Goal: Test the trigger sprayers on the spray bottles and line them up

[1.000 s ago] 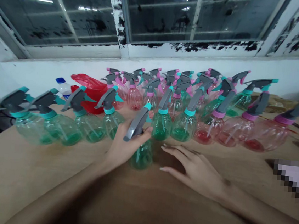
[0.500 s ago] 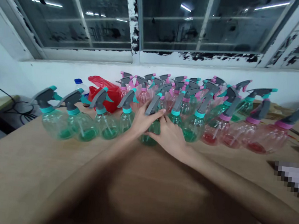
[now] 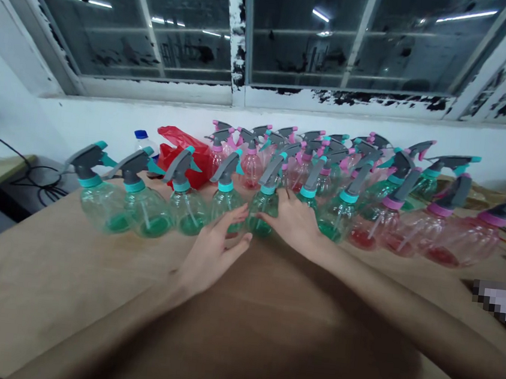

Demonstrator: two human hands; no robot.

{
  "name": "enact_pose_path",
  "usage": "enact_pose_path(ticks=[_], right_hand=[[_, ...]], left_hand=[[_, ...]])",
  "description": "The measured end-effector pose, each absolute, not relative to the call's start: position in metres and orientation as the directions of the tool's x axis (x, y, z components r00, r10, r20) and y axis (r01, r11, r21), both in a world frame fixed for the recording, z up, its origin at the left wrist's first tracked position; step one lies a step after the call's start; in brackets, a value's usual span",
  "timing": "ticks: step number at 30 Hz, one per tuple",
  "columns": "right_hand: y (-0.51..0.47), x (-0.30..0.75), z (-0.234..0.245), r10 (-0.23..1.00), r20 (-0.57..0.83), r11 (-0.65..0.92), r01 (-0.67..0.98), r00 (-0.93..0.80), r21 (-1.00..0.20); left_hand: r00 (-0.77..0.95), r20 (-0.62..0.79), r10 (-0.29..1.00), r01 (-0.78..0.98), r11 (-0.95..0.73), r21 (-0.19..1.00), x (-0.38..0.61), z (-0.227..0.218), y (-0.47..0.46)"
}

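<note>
A green spray bottle (image 3: 264,201) with a grey trigger head stands in the front row of bottles on the wooden table (image 3: 67,278). My right hand (image 3: 295,223) rests against its lower right side, fingers extended. A little in front of the row, my left hand (image 3: 214,253) hovers open with fingers apart, holding nothing. Green bottles (image 3: 143,202) line the row to the left. Pink bottles (image 3: 412,224) stand to the right.
Several more pink and green spray bottles crowd behind the front row, up to the white wall. A red plastic bag (image 3: 180,151) and a blue-capped bottle (image 3: 143,140) sit at the back left. Black cables (image 3: 41,182) hang past the table's left edge. A blurred patch (image 3: 501,303) lies at right.
My left hand carried the green bottle forward into the front row, let go of it and drew back. My right hand moved up against the bottle.
</note>
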State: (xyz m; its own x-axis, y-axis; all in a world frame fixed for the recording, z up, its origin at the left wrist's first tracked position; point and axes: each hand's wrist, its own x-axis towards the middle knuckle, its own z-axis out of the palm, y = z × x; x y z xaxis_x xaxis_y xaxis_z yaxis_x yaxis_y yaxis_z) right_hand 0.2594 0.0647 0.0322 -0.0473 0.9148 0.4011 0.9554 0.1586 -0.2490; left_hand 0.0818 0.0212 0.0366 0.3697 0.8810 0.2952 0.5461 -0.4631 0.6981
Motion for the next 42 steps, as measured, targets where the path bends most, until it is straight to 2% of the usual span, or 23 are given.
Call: enact_pose_path(ticks=[4,9,11,16,21,28,35,38,42], right_hand=[[0.054,0.263,0.033,0.907,0.416,0.185,0.948,-0.064,-0.257],[0.031,0.291,0.037,0.854,0.487,0.362,0.881,-0.182,-0.305],[0.024,0.308,0.037,0.840,0.518,0.381,0.858,-0.165,-0.344],[0.024,0.344,0.032,0.815,0.580,0.258,0.883,0.019,-0.391],[0.043,0.341,0.027,0.883,0.462,0.120,0.914,0.079,-0.386],[0.064,0.329,0.019,0.929,0.361,0.084,0.909,0.076,-0.408],[0.038,0.342,0.022,0.943,0.331,0.171,0.895,-0.028,-0.411],[0.012,0.341,0.020,0.934,0.345,0.240,0.884,-0.096,-0.401],[-0.020,0.337,0.018,0.884,0.415,0.380,0.847,-0.215,-0.371]], left_hand=[[0.364,0.267,0.892,0.554,-0.438,0.708,0.078,0.033,0.019],[0.384,0.229,0.895,0.538,-0.418,0.732,0.080,0.029,0.019],[0.398,0.209,0.893,0.536,-0.411,0.737,0.081,0.026,0.019],[0.428,0.174,0.887,0.535,-0.404,0.742,0.092,0.023,0.017],[0.457,0.175,0.872,0.525,-0.423,0.739,0.110,0.025,0.013],[0.466,0.161,0.870,0.537,-0.423,0.730,0.118,0.033,0.001],[0.346,0.259,0.902,0.471,-0.406,0.784,0.137,0.041,0.011],[0.377,0.312,0.872,0.414,-0.460,0.786,0.157,0.042,0.019],[0.464,0.317,0.827,0.303,-0.484,0.821,0.183,0.045,0.017]])
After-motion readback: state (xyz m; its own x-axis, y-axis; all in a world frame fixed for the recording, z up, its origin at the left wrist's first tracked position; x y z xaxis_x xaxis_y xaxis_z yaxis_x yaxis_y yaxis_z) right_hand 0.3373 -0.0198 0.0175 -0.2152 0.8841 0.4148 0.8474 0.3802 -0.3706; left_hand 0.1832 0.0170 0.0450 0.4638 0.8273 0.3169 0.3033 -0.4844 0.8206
